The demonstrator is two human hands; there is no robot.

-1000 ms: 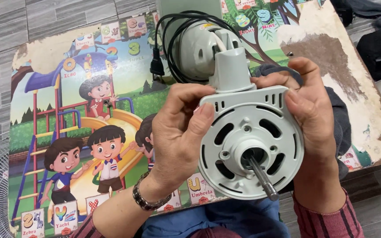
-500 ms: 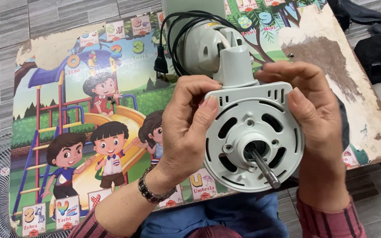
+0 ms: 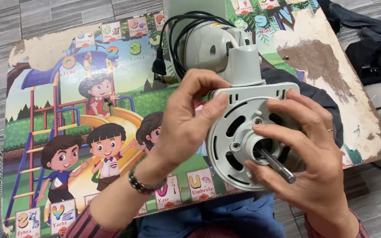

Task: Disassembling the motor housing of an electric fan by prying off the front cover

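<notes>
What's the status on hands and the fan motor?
Left hand grips the grey fan motor housing at its left edge. Right hand cups the right side, fingers by the metal shaft. Black cord coiled behind, clear.

Lighting: bright, even, diffuse; frame sharp.
Faint soft shadow at 6 o'clock beneath the pale grey plastic fan motor housing (image 3: 248, 136); no glare, slight edge distortion.

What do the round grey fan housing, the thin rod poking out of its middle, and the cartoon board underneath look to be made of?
Fan housing: likely moulded plastic, matte pale grey with neat vent slots. Rod: metal, by its grey sheen. Board: probably wood under a printed film, since brown patches show where the picture has peeled.
</notes>
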